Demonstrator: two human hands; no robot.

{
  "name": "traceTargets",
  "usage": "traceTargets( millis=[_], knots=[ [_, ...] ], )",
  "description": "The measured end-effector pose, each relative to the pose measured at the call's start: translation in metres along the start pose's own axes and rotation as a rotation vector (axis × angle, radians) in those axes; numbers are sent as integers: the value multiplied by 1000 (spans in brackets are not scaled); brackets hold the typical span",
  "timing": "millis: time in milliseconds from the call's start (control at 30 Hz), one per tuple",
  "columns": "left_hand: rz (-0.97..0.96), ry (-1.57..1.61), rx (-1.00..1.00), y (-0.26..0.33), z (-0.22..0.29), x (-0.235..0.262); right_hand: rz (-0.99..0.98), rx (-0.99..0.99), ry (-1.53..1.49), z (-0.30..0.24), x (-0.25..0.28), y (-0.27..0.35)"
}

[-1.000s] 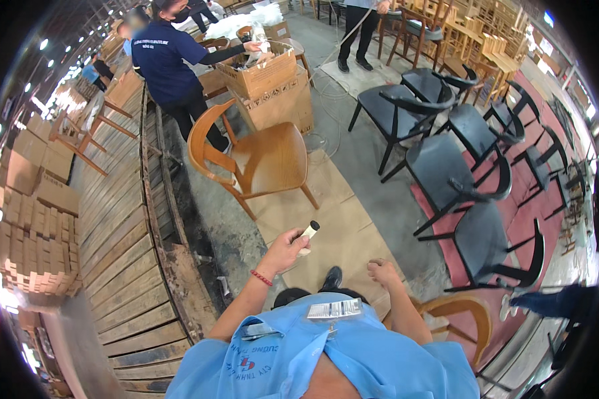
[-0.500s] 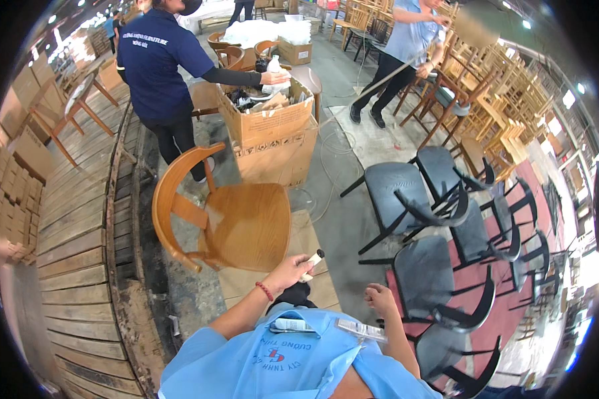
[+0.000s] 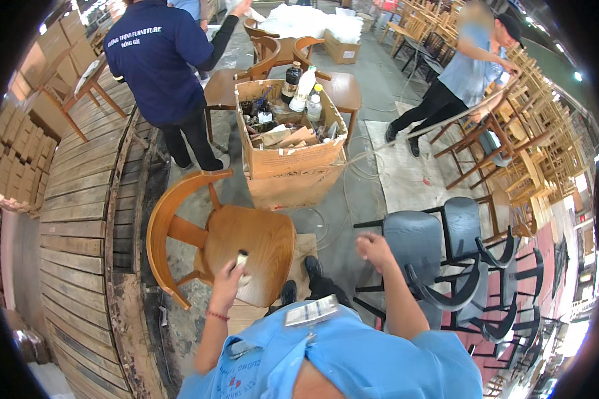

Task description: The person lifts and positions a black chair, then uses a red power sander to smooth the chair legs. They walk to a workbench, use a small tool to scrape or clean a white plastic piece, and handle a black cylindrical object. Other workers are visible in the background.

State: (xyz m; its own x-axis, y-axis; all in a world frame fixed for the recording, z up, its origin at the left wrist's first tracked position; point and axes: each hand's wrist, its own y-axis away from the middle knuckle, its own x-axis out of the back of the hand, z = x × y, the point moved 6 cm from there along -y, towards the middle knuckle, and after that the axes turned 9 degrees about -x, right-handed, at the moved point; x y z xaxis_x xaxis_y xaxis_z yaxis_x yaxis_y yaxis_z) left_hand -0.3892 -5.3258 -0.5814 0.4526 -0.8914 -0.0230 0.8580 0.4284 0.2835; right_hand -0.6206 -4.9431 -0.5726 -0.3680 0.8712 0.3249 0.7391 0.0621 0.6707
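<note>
My left hand [image 3: 226, 287], a red bead bracelet at its wrist, is closed around a small whitish tube with a dark end [image 3: 241, 261]. The dark end points up and away from me. Below that hand is the brown wooden chair [image 3: 249, 243], with a smooth seat and a curved backrest on its left. My right hand [image 3: 374, 251] is raised near the front of a black chair [image 3: 412, 233]. Its fingers are curled in, and whatever may be inside them is hidden.
Beyond the brown chair, a cardboard box [image 3: 293, 159] holds bottles and scraps. A person in a navy shirt [image 3: 156, 66] stands at its left. Another person in light blue [image 3: 462, 73] handles a chair at the right. Black chairs crowd the right side; wooden slats [image 3: 76, 246] run along the left.
My left hand has moved left over the brown chair with the tube. My right hand has risen away from my body. The navy-shirted person's arm has left the box.
</note>
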Motion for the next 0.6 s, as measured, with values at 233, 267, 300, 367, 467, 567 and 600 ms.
traceTargets(
  millis=[233, 267, 300, 367, 467, 567, 600],
  knots=[
    [455, 146, 150, 43, -25, 10, -5, 386, -89, -192, 27, -137],
    [506, 172, 153, 40, -23, 2, -29, 413, -104, -220, 29, -156],
    [561, 165, 209, 37, -23, -6, -57, 424, -129, -243, 28, -174],
    [544, -89, 232, 20, -12, -25, -64, 510, -6, -283, 23, -208],
    [470, -306, 236, 3, 7, -55, -59, 501, 173, -306, 17, -248],
    [506, -334, 250, -2, 22, -67, -150, 580, 307, -327, -5, -276],
    [537, -351, 274, 0, 26, -68, -155, 614, 398, -332, -17, -282]
  ],
)
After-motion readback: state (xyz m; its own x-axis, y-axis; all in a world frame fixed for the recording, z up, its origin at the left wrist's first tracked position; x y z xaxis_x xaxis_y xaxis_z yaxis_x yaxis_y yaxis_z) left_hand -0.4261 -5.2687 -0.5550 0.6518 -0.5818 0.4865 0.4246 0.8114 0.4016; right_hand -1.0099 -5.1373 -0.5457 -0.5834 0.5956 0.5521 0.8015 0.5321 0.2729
